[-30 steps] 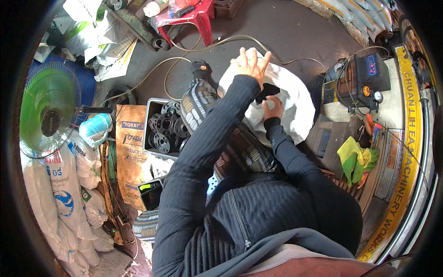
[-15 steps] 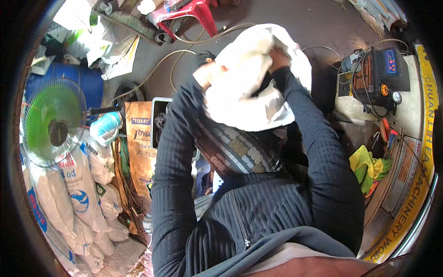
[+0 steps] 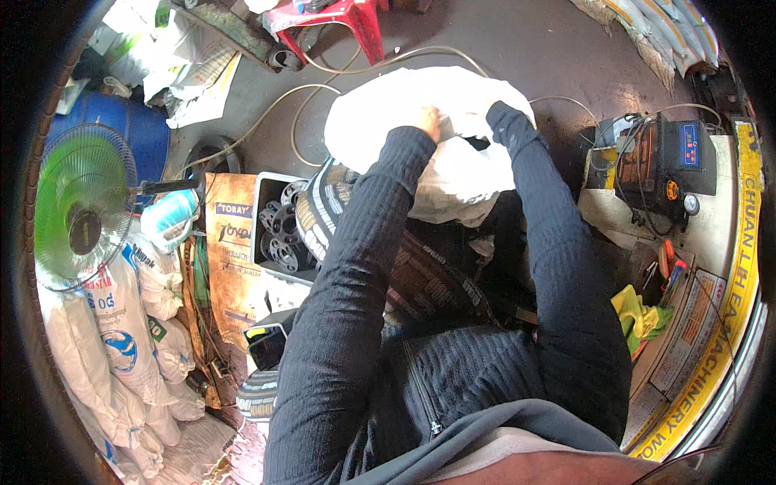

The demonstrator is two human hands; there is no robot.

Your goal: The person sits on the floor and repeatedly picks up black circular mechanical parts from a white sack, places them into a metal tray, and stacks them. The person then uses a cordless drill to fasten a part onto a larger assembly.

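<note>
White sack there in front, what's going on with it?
Someone in a dark ribbed top has both hands at the white sack in front of them. The left hand is on it; the right hand is mostly lost in glare, so its grip can't be told. To the left are a bin of dark round parts and a fan.

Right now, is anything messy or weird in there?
Yes, a bit. A pale hose curves loosely across the floor instead of being neatly coiled. At the upper left, a pile of papers looks crumpled and jumbled, with sheets sticking out at different angles.
</note>
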